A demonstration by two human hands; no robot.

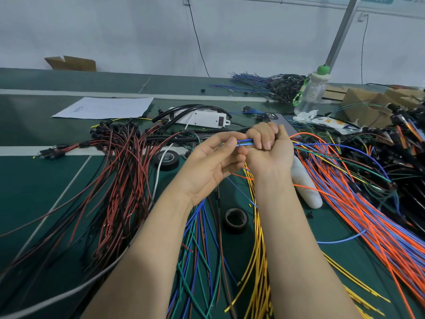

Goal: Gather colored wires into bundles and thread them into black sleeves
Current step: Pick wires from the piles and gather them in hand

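Between the fingers [264,140], a small wire bundle [245,142] was clenched by the right hand [270,155] and pinched by the left hand [213,162]; sleeving was judged undone, with many loose wires [345,192] unbundled beside them.

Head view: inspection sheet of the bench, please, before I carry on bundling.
Surface: green bench, largely covered by wires.
Job's things: wire bundle held between both hands; black sleeves lie behind.
Clutter: tape roll, second tape roll, water bottle, paper sheet, power strip.
Grippers: right hand grips the bundle; left hand pinches its wires.
Cables: red-black wires left, yellow wires centre, orange-blue wires right.
Surroundings: white wall, cardboard box.
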